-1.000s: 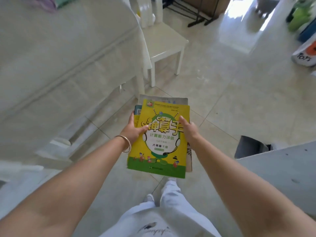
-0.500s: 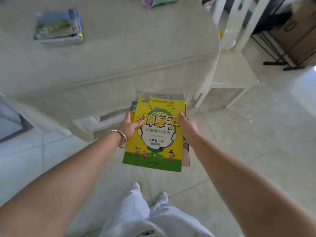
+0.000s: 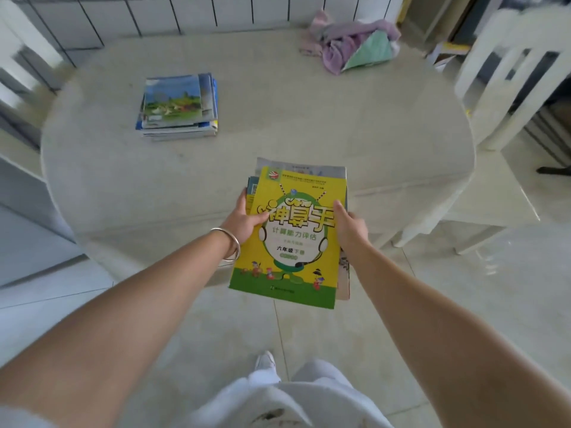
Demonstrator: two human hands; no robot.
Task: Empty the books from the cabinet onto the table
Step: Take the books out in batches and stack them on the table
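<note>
- a small stack of books [image 3: 290,236] is held over the near edge of the table [image 3: 309,131], its far end above the tabletop and its near end out over the floor.
- the top book is yellow and green; the edges of others show beneath it at the far end and along the right side.
- the stack's left edge is grasped by the left hand [image 3: 247,222], thumb laid on the cover and fingers hidden underneath.
- the right edge is gripped by the right hand [image 3: 350,225] in the same manner, thumb on top.
- a bangle [image 3: 230,244] is worn on the left wrist.
- a second pile [image 3: 179,105] of books is seen lying flat on the table, on its far left part, well apart from the held stack.
- crumpled cloth [image 3: 355,44] is heaped at the table's far right edge.
- a white chair [image 3: 506,97] is placed just beside the table's right side.
</note>
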